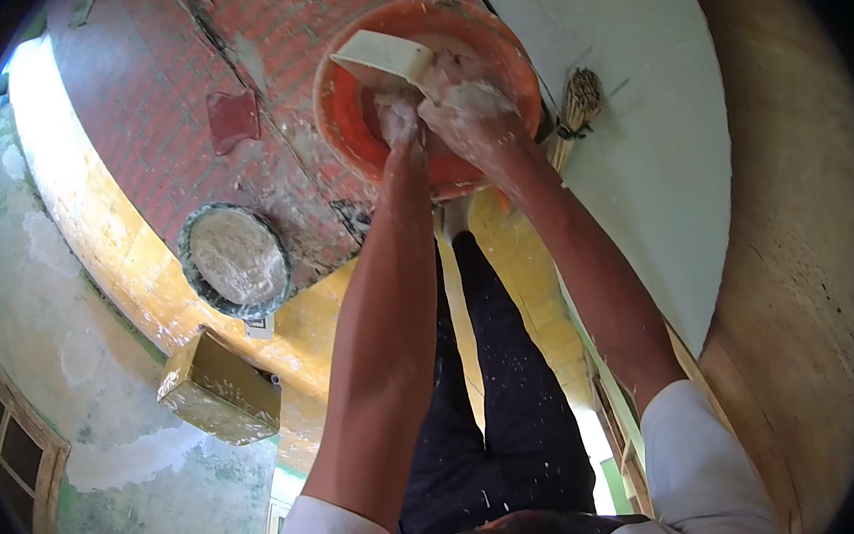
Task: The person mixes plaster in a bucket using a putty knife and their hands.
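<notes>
Orange basin (348, 133) on brick floor by the feet, right hand (473, 113) inside, fingers clamped on scraper (382, 58), plaster-caked left hand (397, 119) beside it, finger state unclear, bucket (236, 257) and brush (580, 99) nearby

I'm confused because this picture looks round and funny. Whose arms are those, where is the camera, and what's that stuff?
The camera sits on a person's head and looks down, so you see their own arms and legs. The left hand and right hand, coated in white paste, meet inside an orange tub on a brick floor. They touch a pale scraper; I cannot tell which hand grips it. Nearby are a brush, a grey bowl of white stuff and a yellow box.
</notes>
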Demonstrator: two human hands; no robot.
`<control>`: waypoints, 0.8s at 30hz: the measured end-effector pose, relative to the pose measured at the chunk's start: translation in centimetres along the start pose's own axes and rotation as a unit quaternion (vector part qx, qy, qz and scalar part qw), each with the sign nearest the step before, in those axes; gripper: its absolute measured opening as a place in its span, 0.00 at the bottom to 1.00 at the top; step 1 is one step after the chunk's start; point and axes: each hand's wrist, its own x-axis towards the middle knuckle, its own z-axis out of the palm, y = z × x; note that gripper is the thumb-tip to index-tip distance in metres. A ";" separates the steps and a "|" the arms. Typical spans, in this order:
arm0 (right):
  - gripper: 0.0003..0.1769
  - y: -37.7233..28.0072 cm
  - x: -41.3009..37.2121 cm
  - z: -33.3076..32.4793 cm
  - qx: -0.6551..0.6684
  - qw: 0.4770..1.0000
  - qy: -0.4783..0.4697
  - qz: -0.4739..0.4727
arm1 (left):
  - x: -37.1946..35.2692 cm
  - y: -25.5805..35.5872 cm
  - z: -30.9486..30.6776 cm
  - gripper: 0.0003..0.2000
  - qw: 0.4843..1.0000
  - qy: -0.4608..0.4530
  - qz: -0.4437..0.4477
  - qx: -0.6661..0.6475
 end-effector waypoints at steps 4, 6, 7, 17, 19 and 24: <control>0.26 1.5 -1.1 3.8 -0.013 0.990 0.129 -0.050 | 0.3 0.9 0.6 0.17 0.970 -0.048 -0.171 -0.166; 0.22 1.0 -1.5 1.0 0.104 0.990 0.082 0.040 | -1.2 6.5 1.6 0.17 0.985 0.039 -0.139 0.099; 0.19 0.8 -1.9 0.0 0.219 0.967 0.031 0.128 | -1.7 7.7 1.3 0.17 0.984 0.038 -0.141 0.100; 0.17 -1.6 -1.1 4.1 0.097 0.969 -0.002 0.225 | -1.4 8.0 -2.1 0.10 0.956 -0.119 0.146 0.224; 0.17 0.1 -0.9 3.6 0.099 0.986 -0.079 0.113 | 1.2 2.7 -3.5 0.06 0.965 -0.204 -0.131 -0.104; 0.12 5.6 -2.2 6.6 0.168 0.964 0.201 -0.053 | -6.3 19.0 -2.2 0.09 0.969 -0.043 -0.143 -0.199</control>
